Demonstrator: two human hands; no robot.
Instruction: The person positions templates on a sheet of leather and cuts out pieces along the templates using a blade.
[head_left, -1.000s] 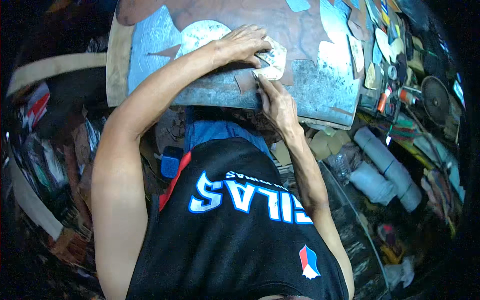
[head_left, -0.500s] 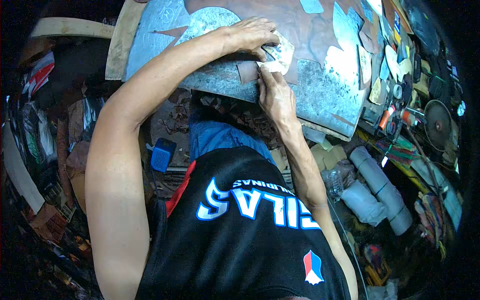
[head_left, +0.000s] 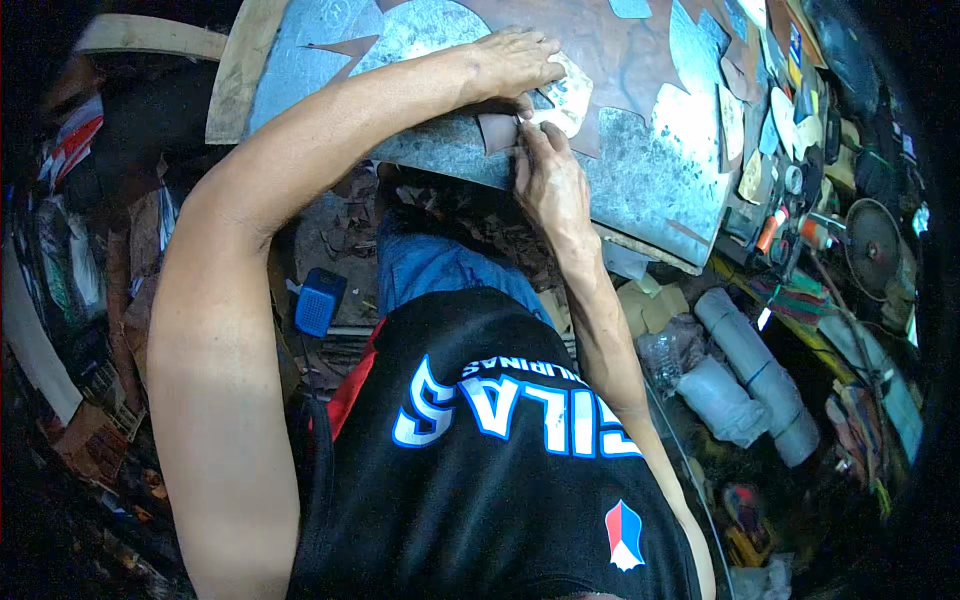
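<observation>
A pale, stained pattern piece (head_left: 572, 98) lies on a brown sheet that looks like leather (head_left: 590, 60), at the front of the metal-topped table (head_left: 660, 185). Resting over its left side is my left hand (head_left: 512, 68), palm down, fingers spread and pressing on the piece. My right hand (head_left: 553, 180) meets the piece's near edge with its fingers pinched together. Whatever they pinch is hidden by the fingers. A small brown scrap (head_left: 497, 133) sits just left of my right fingertips.
Blue-grey cut pieces (head_left: 690, 50) and several templates (head_left: 785, 120) are spread toward the right. Beyond the table's right side are an orange-and-white roll (head_left: 772, 230) and a round fan (head_left: 872, 248). Wrapped rolls (head_left: 755, 375) stand lower right; a blue box (head_left: 321, 302) is below the table.
The view has shifted slightly. Both hands stay at the pale piece, with my right fingertips still at its near edge.
</observation>
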